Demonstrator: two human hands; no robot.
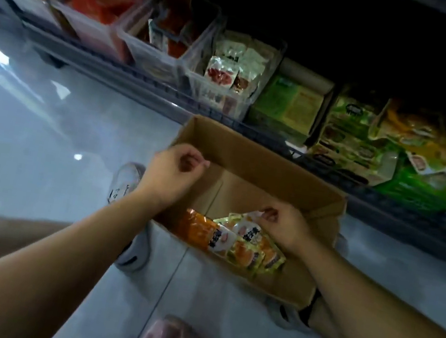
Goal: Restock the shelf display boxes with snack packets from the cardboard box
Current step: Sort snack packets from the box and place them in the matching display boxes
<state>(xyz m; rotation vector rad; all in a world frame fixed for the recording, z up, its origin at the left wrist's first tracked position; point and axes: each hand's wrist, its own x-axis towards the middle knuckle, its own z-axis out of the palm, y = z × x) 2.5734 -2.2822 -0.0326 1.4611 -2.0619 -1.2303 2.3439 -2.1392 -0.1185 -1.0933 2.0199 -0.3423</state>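
Right hand (285, 224) pinches a packet's (249, 230) top edge inside cardboard box (251, 151).

Brown cardboard box (248, 155) open-topped; far half of interior bare, free entry from above. Near half filled by heap of orange and yellow foil snack packets (244, 244). Left hand (173, 172) over box's left wall; right hand (283, 224) pinches heap's top at right. Box's far corner close to grey shelf rail (146, 89). Behind rail, clear plastic bins (201, 81) and green cardboard display boxes (287, 102) side by side, tops open. Pale glossy floor (40, 151) open at left; white shoe (125, 181) just beside box's left wall.
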